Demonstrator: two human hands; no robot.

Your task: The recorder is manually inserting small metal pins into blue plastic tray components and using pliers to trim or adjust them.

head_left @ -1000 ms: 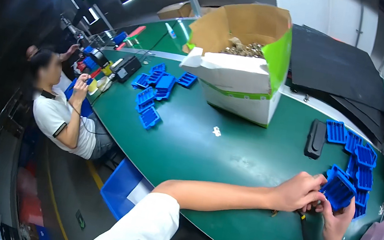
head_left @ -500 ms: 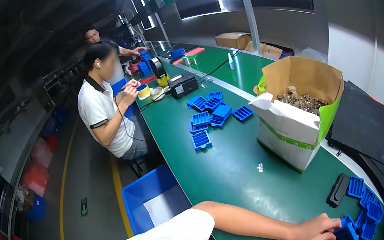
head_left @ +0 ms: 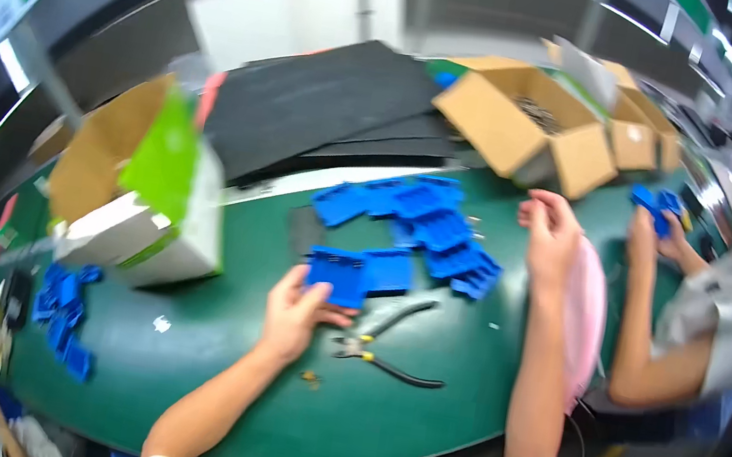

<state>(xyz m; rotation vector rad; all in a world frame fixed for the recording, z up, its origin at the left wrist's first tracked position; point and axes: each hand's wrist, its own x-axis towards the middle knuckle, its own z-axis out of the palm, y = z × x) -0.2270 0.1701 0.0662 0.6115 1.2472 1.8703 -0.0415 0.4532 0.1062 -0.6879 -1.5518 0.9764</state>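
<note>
My left hand grips a small blue slotted plastic tray by its lower edge, just above the table. Its thumb lies on the tray's face. My right hand is raised to the right with its fingers curled together; blur hides whether something small is between them. Between my forearms lie cutting pliers with black and yellow handles, jaws toward my left hand. Small brass-coloured bits lie by the pliers. More blue trays are heaped beyond my left hand.
A tall open carton stands at the left, near another group of blue trays. An open carton of metal parts is at the back right. A pink rounded thing borders my right forearm. A co-worker holds blue pieces at the right.
The view has swung to the right. My right hand has come away from the blue tray and up to the right; both hands were at the tray before. My left hand still holds it.
</note>
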